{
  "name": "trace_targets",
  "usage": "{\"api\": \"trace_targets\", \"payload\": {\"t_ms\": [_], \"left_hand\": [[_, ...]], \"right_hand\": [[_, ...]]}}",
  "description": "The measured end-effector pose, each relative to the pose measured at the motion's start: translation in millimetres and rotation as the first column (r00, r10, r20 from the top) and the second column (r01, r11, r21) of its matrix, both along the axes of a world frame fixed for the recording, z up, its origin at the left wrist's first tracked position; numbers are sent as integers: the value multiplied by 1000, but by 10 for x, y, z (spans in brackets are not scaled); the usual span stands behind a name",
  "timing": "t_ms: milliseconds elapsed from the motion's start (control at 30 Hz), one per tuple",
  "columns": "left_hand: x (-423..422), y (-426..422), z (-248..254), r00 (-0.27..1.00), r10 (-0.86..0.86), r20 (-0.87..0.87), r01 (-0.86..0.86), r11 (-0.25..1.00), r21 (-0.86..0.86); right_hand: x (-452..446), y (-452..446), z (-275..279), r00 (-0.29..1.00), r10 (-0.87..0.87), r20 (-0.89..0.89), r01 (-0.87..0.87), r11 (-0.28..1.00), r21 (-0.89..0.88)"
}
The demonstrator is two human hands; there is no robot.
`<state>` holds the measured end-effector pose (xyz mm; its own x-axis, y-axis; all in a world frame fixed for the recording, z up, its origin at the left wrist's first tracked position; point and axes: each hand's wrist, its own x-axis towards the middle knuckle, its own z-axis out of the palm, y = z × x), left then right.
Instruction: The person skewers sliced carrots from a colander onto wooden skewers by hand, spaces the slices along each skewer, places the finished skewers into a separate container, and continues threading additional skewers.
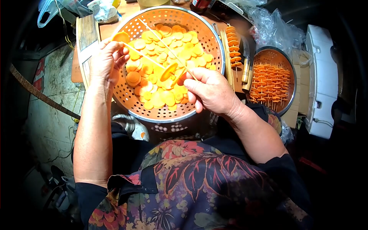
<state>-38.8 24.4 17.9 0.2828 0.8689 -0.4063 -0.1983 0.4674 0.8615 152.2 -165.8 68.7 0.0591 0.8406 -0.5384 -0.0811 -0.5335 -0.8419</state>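
My left hand (108,61) pinches a round orange vegetable slice (121,36) above the left side of a large perforated metal colander (122,91). Many thin orange slices (168,97) fill the middle of the colander. On the right, my right hand (209,91) is closed on thin wooden skewers (158,35). One skewer points up and away from me; another slants toward my left fingers. A tilted slice (169,71) sits on the slanting skewer, close to my right fingers. Whether that skewer's tip touches the left-hand slice cannot be made out.
Right of the colander lie a bundle of bare skewers (227,57), a skewer stacked with slices (233,46) and a wooden-handled knife (245,71). Beyond is a round basket (293,82) of filled skewers. A white foam box (320,84) and plastic bags (276,28) stand farther right.
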Motion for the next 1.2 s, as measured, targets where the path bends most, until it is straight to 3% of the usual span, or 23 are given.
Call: {"api": "trace_targets", "payload": {"t_ms": [233,367,500,733,800,1200], "left_hand": [[108,-170,124,995,-61,-84,73,986,147],[216,-354,192,982,-189,-12,190,977,95],[336,-528,243,977,-213,17,211,975,68],[362,-633,251,973,-232,-5,232,969,85],[340,-637,192,949,-297,-102,309,942,133],[417,-679,315,977,-178,-119,197,964,181]], "right_hand": [[8,-30,2,1000,-4,-4,4,1000,20],[-19,-14,2,998,-53,-21,54,998,36],[2,2,12,994,-100,-47,102,994,37],[-10,26,18,993,-111,-41,113,993,37],[-20,28,6,992,-108,-59,110,994,28],[-49,68,20,983,-151,-105,152,988,5]]}}
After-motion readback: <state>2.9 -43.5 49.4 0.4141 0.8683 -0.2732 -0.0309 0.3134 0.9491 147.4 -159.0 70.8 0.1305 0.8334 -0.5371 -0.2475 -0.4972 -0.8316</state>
